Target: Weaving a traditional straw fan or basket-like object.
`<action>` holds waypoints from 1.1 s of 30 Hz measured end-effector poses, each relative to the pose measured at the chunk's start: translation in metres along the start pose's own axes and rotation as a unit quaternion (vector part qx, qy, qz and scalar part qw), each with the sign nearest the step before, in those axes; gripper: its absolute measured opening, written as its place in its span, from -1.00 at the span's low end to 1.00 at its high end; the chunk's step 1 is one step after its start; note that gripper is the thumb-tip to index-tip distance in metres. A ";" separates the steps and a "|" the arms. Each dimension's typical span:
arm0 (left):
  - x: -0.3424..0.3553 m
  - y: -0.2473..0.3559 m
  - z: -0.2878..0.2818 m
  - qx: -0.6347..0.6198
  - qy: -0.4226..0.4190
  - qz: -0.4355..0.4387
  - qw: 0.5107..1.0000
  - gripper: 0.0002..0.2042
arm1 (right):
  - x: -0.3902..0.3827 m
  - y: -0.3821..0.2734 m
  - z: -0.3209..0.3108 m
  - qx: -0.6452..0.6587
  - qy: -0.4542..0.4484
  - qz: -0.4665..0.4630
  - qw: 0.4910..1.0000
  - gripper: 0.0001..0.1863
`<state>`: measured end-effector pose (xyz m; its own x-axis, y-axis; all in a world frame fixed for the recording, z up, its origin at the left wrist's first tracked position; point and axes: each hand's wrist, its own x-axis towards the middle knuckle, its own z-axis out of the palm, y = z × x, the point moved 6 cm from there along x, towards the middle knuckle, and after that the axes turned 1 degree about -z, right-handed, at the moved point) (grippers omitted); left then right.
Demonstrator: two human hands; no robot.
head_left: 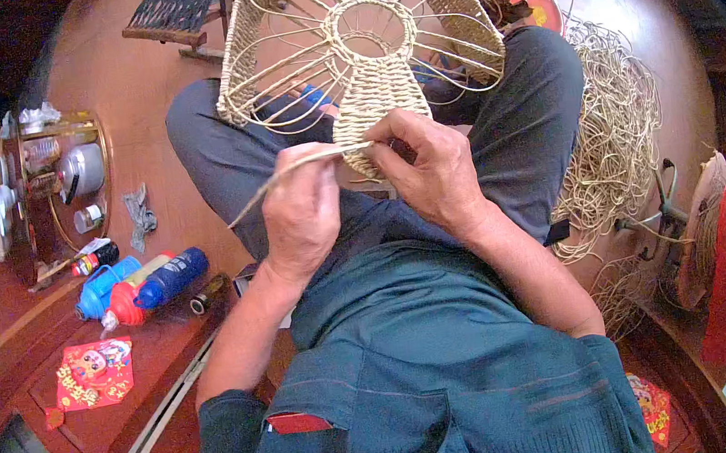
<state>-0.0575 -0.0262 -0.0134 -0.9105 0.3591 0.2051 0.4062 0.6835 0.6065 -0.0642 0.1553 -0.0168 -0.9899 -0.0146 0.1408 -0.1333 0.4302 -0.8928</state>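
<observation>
The half-woven wicker basket frame (357, 44) rests on the person's lap, mid-weave. The left hand (301, 212) pinches a cane strand (283, 175); the right hand (434, 171) grips the woven neck. Next (likely) threading the strand between spokes, pulled taut. Loose cane (612, 130) lies beside.

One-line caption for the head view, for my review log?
Seated person's left hand and right hand weave a rattan strand into a wire-framed wicker basket on the lap, loose rattan piled alongside.
</observation>
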 end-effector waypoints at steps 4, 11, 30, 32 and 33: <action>-0.014 -0.031 0.022 -0.475 0.023 -0.270 0.837 -0.53 | -0.002 -0.004 0.003 -0.042 -0.004 -0.021 0.999 -0.90; -0.004 -0.022 0.046 -0.572 -0.039 -0.289 0.767 -0.49 | -0.002 -0.003 0.003 -0.051 -0.016 -0.005 0.999 -0.91; -0.016 -0.111 -0.100 -0.412 -0.140 -0.357 0.826 -0.78 | -0.033 0.018 -0.023 -0.019 0.169 0.040 0.985 -0.58; -0.032 -0.141 -0.124 -0.499 -0.073 -0.350 0.789 -0.87 | -0.039 0.046 -0.017 0.217 0.170 0.200 0.940 -0.56; -0.041 -0.154 -0.140 -0.535 -0.024 -0.333 0.776 -0.89 | -0.040 0.053 -0.018 0.201 0.164 0.199 0.945 -0.51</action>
<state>-0.0932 -0.2350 -0.0073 -0.8764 0.1929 -0.4413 -0.4739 -0.1816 0.8617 -0.0308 0.1944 -0.0618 -0.9063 0.3852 -0.1739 0.1732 -0.0368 -0.9842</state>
